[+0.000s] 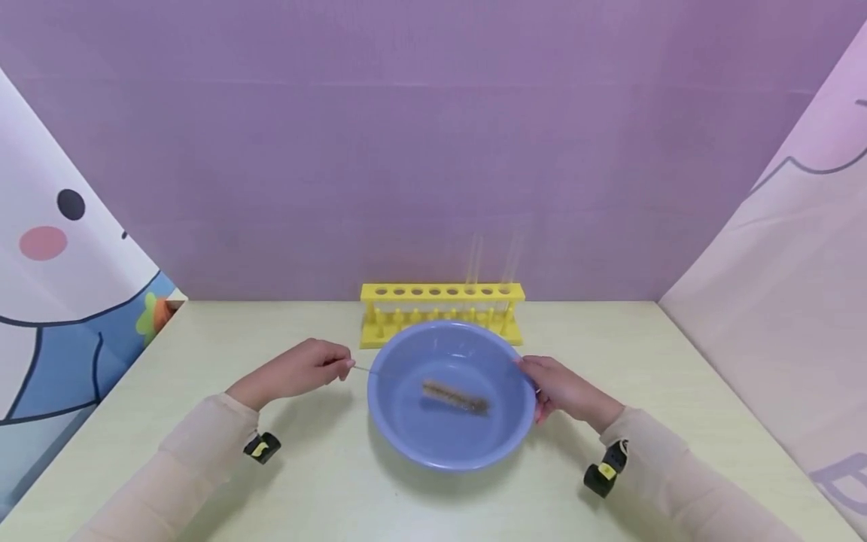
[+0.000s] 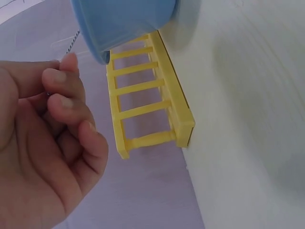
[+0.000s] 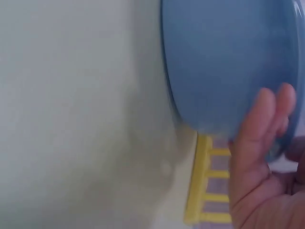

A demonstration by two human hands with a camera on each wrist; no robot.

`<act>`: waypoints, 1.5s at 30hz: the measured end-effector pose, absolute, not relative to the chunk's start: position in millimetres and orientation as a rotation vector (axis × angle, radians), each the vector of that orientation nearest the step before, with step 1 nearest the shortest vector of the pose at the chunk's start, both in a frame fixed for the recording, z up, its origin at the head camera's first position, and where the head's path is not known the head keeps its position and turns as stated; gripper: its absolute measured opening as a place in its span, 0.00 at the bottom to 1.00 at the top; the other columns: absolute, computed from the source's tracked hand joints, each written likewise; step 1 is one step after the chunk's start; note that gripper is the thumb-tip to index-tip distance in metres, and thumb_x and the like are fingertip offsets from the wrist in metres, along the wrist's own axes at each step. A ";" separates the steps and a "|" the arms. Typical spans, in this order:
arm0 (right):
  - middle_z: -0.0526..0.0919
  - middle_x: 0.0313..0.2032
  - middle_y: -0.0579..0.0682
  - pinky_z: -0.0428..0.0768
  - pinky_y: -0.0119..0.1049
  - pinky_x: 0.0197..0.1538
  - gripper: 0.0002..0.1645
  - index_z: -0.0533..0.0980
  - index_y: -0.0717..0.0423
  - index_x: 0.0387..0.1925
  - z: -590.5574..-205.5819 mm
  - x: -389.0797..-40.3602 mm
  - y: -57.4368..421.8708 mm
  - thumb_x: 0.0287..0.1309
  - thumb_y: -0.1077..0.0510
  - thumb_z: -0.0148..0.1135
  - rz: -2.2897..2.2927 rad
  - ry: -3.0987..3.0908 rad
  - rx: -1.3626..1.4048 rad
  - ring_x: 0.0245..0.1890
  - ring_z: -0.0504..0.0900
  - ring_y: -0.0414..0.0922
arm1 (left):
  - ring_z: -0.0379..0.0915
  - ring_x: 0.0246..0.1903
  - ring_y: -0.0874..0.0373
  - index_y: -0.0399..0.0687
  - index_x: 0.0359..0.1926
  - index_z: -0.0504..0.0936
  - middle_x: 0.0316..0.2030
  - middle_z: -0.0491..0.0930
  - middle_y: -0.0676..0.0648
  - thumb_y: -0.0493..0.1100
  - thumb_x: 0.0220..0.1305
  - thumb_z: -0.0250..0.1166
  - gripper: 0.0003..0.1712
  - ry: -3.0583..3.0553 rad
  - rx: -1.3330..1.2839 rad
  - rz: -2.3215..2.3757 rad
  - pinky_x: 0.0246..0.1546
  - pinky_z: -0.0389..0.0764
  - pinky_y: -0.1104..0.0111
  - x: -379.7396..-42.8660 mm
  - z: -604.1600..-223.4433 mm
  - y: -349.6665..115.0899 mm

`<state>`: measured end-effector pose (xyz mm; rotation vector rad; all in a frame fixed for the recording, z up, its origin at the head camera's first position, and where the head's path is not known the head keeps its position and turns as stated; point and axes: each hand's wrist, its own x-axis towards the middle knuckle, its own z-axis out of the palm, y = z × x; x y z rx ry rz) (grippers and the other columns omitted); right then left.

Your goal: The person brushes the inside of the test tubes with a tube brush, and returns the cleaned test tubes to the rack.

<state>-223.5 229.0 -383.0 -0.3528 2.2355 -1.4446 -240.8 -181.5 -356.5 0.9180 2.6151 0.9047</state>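
A blue plastic basin (image 1: 406,421) stands on the table in the head view. My left hand (image 1: 314,369) pinches the thin twisted wire handle (image 2: 72,43) of a test tube brush between thumb and fingers, left of the rim. The brush's brown bristle head (image 1: 455,397) is over the inside of the basin, looking blurred; I cannot tell whether it touches the bottom. On the opposite side, my right hand (image 1: 558,388) grips the basin's rim, its fingers along the outer wall (image 3: 214,71) in the right wrist view.
Just behind the basin stands a yellow test tube rack (image 1: 442,291), with two clear test tubes (image 1: 474,260) upright toward its right end. A purple backdrop (image 1: 433,150) rises behind the pale table (image 1: 596,331). Printed cloths hang at both sides.
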 end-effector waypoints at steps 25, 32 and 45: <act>0.81 0.40 0.64 0.82 0.44 0.31 0.30 0.71 0.65 0.50 -342.1 -302.5 232.4 0.66 0.41 0.49 -1.212 2.880 -0.243 0.34 0.83 0.55 | 0.60 0.17 0.67 0.53 0.30 0.77 0.15 0.65 0.59 0.33 0.67 0.51 0.13 2.642 1.051 0.726 0.27 0.68 0.71 -235.7 -347.8 -179.1; 0.76 0.48 0.63 0.80 0.44 0.36 0.27 0.67 0.63 0.54 -338.5 -317.8 234.6 0.65 0.46 0.53 -1.137 3.054 -0.223 0.42 0.79 0.55 | 0.60 0.16 0.68 0.53 0.29 0.77 0.14 0.65 0.59 0.33 0.66 0.52 0.13 2.657 1.066 0.703 0.28 0.69 0.71 -236.3 -346.8 -177.0; 0.73 0.53 0.66 0.71 0.53 0.56 0.30 0.65 0.68 0.59 -335.4 -340.8 223.9 0.62 0.54 0.59 -1.200 3.021 -0.383 0.54 0.73 0.60 | 0.60 0.16 0.69 0.53 0.28 0.78 0.13 0.65 0.61 0.33 0.65 0.53 0.13 2.690 1.090 0.643 0.30 0.70 0.71 -233.8 -343.0 -177.7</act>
